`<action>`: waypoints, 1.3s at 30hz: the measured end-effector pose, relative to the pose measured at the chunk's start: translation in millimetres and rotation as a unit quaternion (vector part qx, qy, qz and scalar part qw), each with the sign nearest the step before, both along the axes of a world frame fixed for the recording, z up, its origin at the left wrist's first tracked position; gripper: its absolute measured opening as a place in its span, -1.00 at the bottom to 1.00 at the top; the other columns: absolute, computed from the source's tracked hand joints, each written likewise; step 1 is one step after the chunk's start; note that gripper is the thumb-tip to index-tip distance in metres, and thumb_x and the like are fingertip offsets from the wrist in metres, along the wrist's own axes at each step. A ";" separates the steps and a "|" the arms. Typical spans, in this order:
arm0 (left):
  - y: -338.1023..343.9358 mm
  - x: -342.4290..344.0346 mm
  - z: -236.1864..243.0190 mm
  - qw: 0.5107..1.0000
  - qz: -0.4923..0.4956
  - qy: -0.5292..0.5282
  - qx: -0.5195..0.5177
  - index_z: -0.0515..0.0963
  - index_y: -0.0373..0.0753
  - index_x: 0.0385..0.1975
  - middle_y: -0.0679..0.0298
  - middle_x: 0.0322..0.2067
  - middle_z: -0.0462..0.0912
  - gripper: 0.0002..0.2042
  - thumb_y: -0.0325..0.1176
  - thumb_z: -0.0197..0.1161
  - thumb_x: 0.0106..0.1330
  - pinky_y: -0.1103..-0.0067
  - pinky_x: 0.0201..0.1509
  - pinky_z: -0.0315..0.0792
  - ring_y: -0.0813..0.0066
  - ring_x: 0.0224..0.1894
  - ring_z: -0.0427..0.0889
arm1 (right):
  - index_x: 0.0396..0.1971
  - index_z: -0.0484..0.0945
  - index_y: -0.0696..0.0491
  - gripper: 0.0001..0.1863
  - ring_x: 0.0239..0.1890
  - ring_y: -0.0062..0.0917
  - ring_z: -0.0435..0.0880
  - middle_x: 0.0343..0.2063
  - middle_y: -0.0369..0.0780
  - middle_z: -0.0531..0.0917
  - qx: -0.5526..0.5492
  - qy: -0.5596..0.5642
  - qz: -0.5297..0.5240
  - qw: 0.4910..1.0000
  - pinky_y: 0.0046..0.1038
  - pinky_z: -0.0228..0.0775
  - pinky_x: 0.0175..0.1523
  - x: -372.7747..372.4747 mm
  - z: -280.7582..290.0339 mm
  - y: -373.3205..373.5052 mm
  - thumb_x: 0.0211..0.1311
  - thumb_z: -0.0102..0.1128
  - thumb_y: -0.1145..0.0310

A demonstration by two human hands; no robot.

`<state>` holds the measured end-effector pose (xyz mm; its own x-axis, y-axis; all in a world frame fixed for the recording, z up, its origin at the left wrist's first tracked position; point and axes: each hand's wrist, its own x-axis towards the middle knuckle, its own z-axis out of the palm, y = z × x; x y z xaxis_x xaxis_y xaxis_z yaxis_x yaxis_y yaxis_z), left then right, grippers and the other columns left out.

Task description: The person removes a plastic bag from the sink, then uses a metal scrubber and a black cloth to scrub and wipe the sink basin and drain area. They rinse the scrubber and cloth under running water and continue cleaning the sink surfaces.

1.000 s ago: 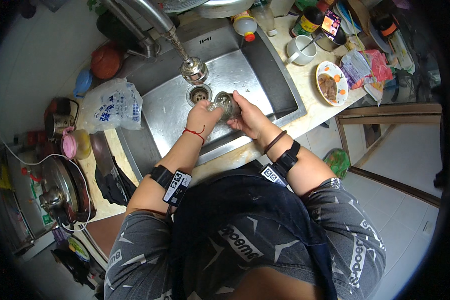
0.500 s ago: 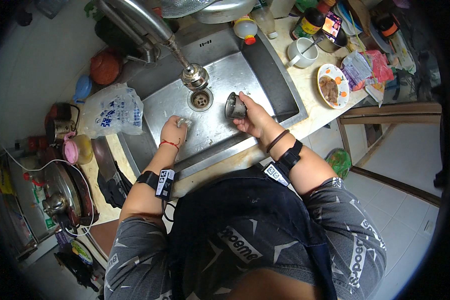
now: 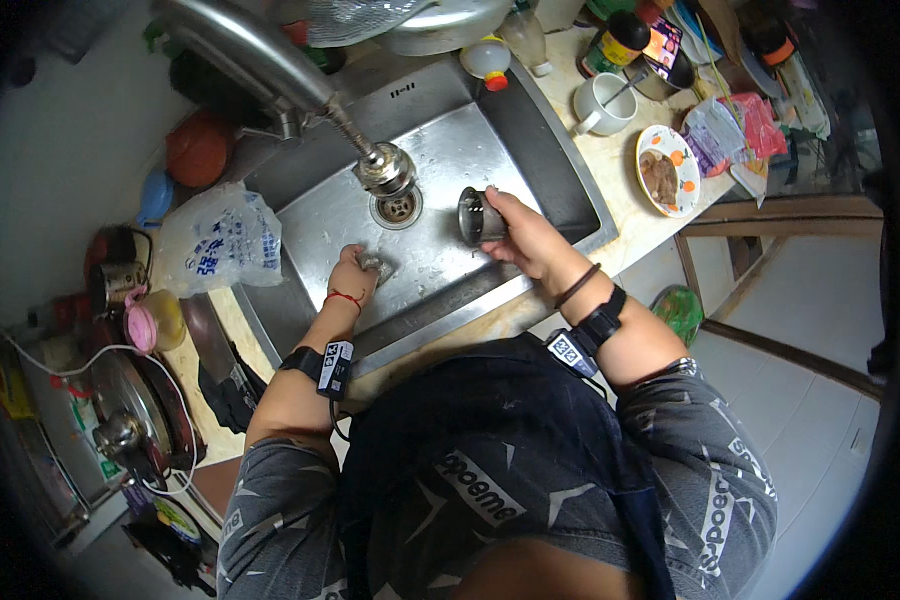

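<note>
Fingers of the right hand are pinching a grey cylindrical metal strainer right of the round steel drain; left-hand fingers are curling around a silvery crumpled scrubber left of that drain.

Glare on sink; corners black, edges curved.

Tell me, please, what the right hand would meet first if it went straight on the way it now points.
With the dark cup-shaped piece leading, the right hand would probably meet the faucet head first; depth is unclear, so it might pass below.
</note>
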<state>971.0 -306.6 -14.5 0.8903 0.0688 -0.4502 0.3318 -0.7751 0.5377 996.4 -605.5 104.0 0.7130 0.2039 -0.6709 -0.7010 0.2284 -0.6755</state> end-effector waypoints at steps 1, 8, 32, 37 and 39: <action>-2.0 1.6 -2.3 0.999 -0.025 0.002 0.021 0.44 -0.26 -0.04 -0.07 -0.23 0.64 -0.62 -0.31 0.20 0.13 0.35 -0.03 0.47 -0.02 -0.15 0.62 | -0.03 0.43 -0.04 -0.61 -0.54 -0.70 0.52 -0.40 -0.36 0.59 -0.038 -0.039 0.003 0.999 -0.64 0.37 -0.48 -4.8 1.0 -8.4 0.37 -0.05 -0.02; 0.0 21.9 -21.5 0.971 -0.195 -0.019 0.135 0.54 -0.14 -0.23 0.03 -0.27 0.65 -0.79 -0.40 0.14 0.11 0.24 -0.07 0.44 -0.12 -0.19 0.57 | 0.09 0.35 0.11 -0.47 -0.18 -0.42 0.55 -0.15 -0.13 0.50 -0.329 -0.373 0.019 0.868 -0.45 0.41 -0.08 -42.8 -0.6 -70.7 0.15 0.27 0.25; -76.0 136.4 -40.5 0.609 -0.663 0.123 0.417 -0.07 -0.24 0.41 0.13 0.44 -0.17 -0.12 0.35 -0.23 0.26 0.23 0.47 -0.53 0.21 0.48 -0.27 | 0.01 0.42 0.14 -0.31 -0.11 -0.12 0.56 -0.10 -0.02 0.53 -0.383 -0.506 0.061 0.771 -0.30 0.46 -0.02 -56.2 -20.8 -98.5 -0.07 0.33 0.00; -82.4 138.4 -51.9 0.564 -0.687 0.138 0.436 -0.04 -0.23 0.37 0.14 0.41 -0.13 -0.15 0.32 -0.19 0.25 0.26 0.44 -0.49 0.23 0.45 -0.22 | 0.00 0.42 0.15 -0.30 -0.12 -0.12 0.57 -0.10 -0.02 0.53 -0.378 -0.499 0.064 0.777 -0.30 0.46 -0.03 -57.4 -24.0 -100.4 -0.08 0.32 -0.03; -81.7 136.6 -57.5 0.569 -0.685 0.136 0.434 -0.01 -0.23 0.36 0.14 0.39 -0.10 -0.16 0.31 -0.17 0.25 0.27 0.43 -0.45 0.23 0.44 -0.19 | 0.00 0.42 0.15 -0.29 -0.12 -0.11 0.57 -0.11 -0.01 0.53 -0.379 -0.498 0.062 0.777 -0.30 0.47 -0.03 -57.5 -24.4 -100.8 -0.08 0.32 -0.04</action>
<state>1107.6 -388.2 -71.9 0.2816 -0.3036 -0.9103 -0.9241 -0.3413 -0.1720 939.0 -706.3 79.5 0.9621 0.1281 0.2409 0.2717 -0.5280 -0.8046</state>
